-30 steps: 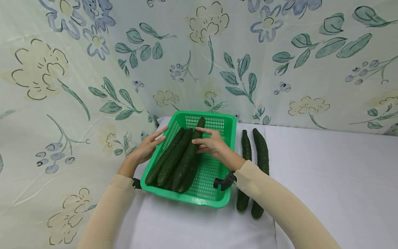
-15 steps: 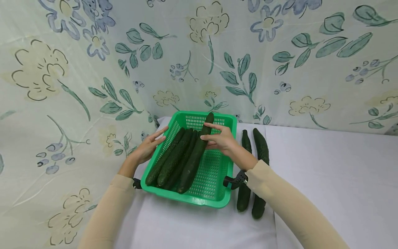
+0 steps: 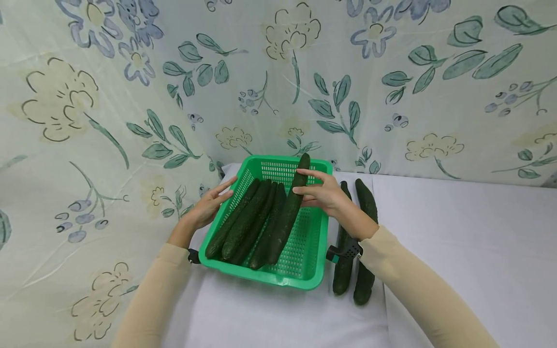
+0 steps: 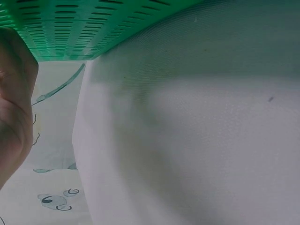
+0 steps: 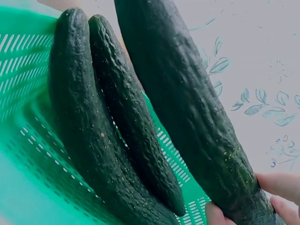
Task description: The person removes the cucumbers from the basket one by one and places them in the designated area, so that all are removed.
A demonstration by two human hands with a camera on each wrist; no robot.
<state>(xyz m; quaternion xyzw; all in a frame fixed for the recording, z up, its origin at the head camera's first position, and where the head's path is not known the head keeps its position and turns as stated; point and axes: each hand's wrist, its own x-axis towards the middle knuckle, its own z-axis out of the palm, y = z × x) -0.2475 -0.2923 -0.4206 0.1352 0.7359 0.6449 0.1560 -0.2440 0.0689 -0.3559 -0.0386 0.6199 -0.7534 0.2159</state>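
Note:
My right hand [image 3: 326, 194] pinches a long dark green cucumber [image 3: 287, 220] near its far end, between thumb and fingers. That far end is raised over the back of a green plastic basket [image 3: 283, 281], and the near end is low inside it. Several other cucumbers [image 3: 245, 220] lie side by side in the basket's left half. In the right wrist view the held cucumber [image 5: 183, 98] stands apart from two others [image 5: 93, 122]. My left hand [image 3: 206, 208] rests against the basket's left rim with fingers extended; the left wrist view catches only part of it beside the basket wall.
Two more cucumbers [image 3: 367, 203] lie on the white cloth [image 3: 457, 251] to the right of the basket, partly under my right forearm. A floral curtain [image 3: 278, 96] hangs behind and to the left. Each wrist wears a black camera [image 3: 345, 250].
My right hand has shifted the upper end of a cucumber rightward, away from the others, and it now tilts past the back rim. My left hand has stayed at the basket.

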